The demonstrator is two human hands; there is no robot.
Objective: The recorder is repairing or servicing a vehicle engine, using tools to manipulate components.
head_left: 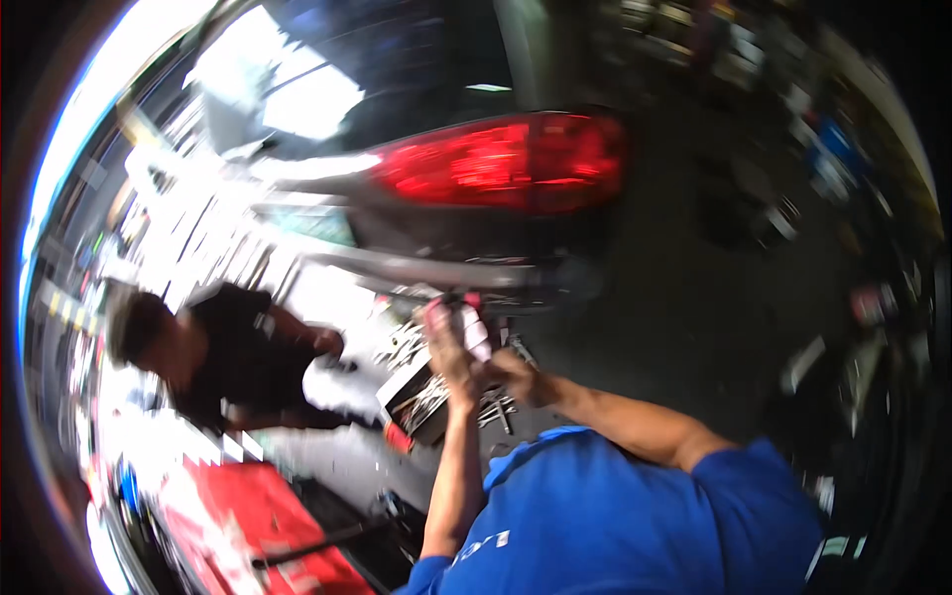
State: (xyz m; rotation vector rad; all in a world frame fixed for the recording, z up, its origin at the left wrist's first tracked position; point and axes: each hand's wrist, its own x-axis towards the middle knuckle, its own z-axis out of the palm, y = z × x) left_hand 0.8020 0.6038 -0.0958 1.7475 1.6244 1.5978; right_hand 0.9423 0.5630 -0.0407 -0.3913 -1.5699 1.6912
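Observation:
Motion blurs the whole view. In front of my blue shirt, my left hand is closed round a pink and red item, too smeared to tell its kind. My right hand is curled close to the item's lower end; what its fingers hold is hidden. Beneath both hands lies a tray full of metal tools, wrenches or sockets by their look. A red-ended object rests at the tray's near left corner.
A car's rear with a red tail light stands ahead. At left, a person in dark clothes leans toward the tools. A red cabinet or cart is at lower left. Blurred clutter lines the right side.

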